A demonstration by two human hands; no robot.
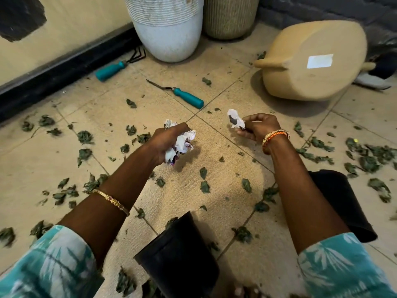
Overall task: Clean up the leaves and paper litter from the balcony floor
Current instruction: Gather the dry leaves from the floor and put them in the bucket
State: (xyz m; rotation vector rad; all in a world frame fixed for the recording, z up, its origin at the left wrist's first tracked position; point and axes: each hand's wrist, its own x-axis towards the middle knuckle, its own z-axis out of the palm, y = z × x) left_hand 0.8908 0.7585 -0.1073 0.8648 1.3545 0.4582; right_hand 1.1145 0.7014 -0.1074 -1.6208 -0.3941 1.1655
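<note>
Left hand (166, 143) gripped a bundle of crumpled paper (182, 145), fingers curled round it; right hand (256, 126) pinched 1 smaller paper scrap (235, 119) between thumb and fingertips. Both were held above the tiled floor (214, 67), where dry leaves (86, 136) lay scattered.

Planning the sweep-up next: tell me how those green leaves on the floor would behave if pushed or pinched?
The leaves look curled and shrivelled, so probably very light and apt to scatter when pushed. Small fragments lie among them, suggesting they may crumble if pinched. They seem unlikely to roll.
</note>
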